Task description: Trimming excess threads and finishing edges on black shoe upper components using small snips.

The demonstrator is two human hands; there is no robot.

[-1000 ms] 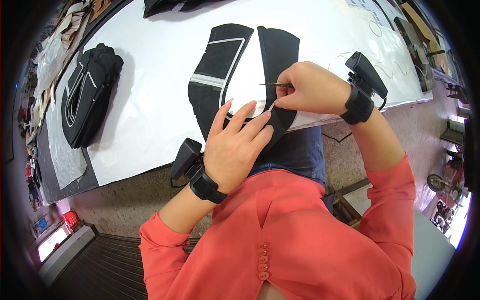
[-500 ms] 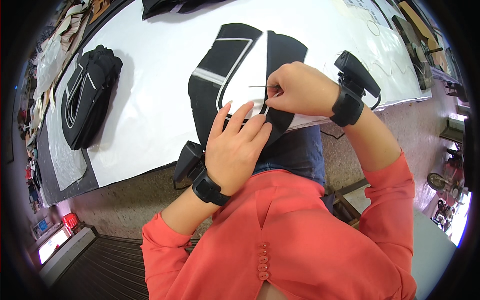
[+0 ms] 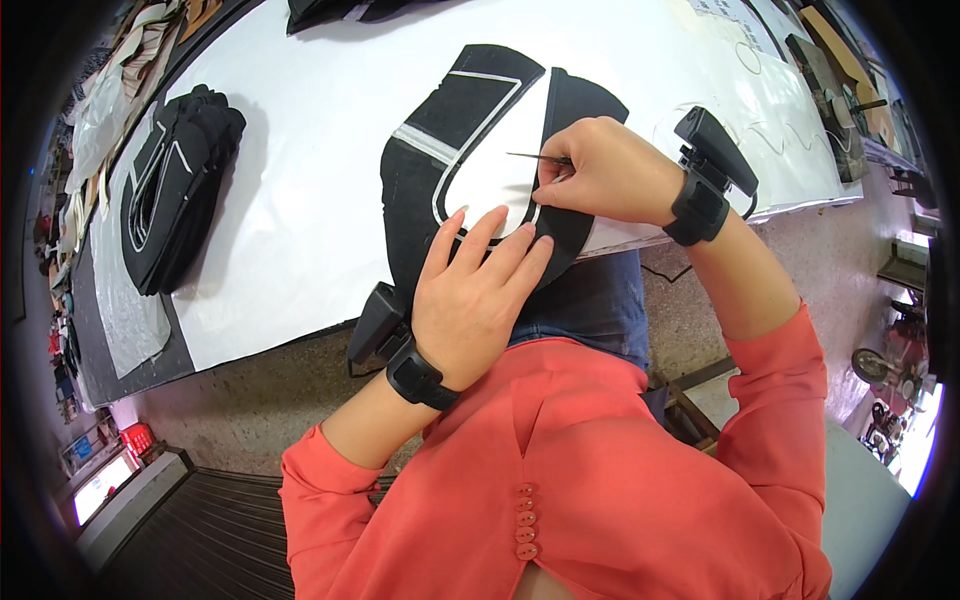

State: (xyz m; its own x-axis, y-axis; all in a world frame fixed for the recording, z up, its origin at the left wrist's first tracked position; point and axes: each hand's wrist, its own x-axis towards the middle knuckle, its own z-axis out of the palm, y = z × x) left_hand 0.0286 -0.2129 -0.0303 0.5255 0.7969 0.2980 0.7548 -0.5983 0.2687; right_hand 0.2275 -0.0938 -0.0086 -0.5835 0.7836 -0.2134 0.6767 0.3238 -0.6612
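Observation:
A black U-shaped shoe-upper piece (image 3: 410, 180) with white trim lines lies on the white table (image 3: 320, 120) at its near edge. My left hand (image 3: 475, 290) rests flat on the bottom curve of the piece, fingers spread and pressing it down. My right hand (image 3: 605, 170) is pinched on a thin dark pointed tool (image 3: 535, 157), whose tip points left over the white inner area of the piece. Both wrists carry black strapped devices.
A stack of similar black pieces (image 3: 175, 190) lies at the table's left. More dark pieces (image 3: 340, 10) sit at the far edge. Templates and tools (image 3: 830, 80) lie at the right end. A concrete floor runs below the table edge.
My right hand has lifted slightly and moved further up the piece's right arm with the tool. My left hand stays pressed on the lower curve.

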